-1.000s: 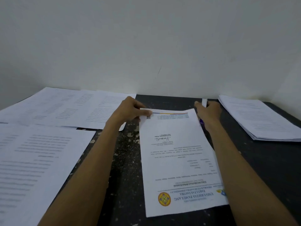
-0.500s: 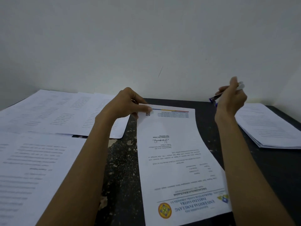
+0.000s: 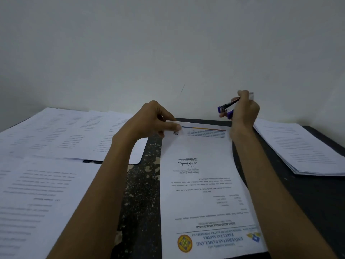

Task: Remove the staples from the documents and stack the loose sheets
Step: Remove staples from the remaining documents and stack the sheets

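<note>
L hand (image 3: 149, 121) pinches far corner of letterhead sheet (image 3: 201, 184), lifted off table (image 3: 141, 184). R hand (image 3: 244, 109) curled round purple stapler (image 3: 226, 108), raised.

Pretty dim shot, with a flat grey-blue cast over everything. The wall (image 3: 168, 43) gets soft, even light and fades darker toward the corner at 9 o'clock. The black table (image 3: 308, 199) at 4 o'clock goes almost featureless in the low light. Print on the sheets (image 3: 37, 193) at 8 o'clock is smeared and unreadable, but the letterhead (image 3: 220, 240) at 6 is sharp enough to read. Wide-angle bending shows along the edges at 3 and 9.
</note>
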